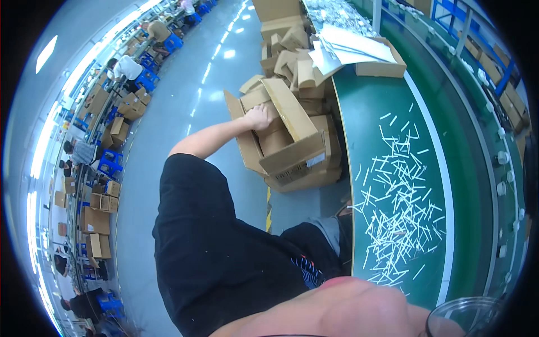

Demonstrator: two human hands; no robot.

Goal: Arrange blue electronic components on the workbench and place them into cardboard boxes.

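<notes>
My left hand (259, 116) reaches into an open cardboard box (289, 158) that stands beside the workbench. Its fingers are curled in against brown cardboard (274, 137) inside the box. Whatever they may be gripping is hidden under the hand. The box's flaps stand up around my wrist. My right hand is out of the picture. On the green workbench (368, 106), to the right, many thin white sticks (400, 224) lie scattered in a loose heap.
More open cartons (295, 39) are packed along the bench's left edge beyond my box. A shallow cardboard tray (382, 68) with white sheets (353, 45) sits on the bench. A green conveyor (471, 185) runs along the right. Across the aisle, people work at benches by blue stools (110, 163).
</notes>
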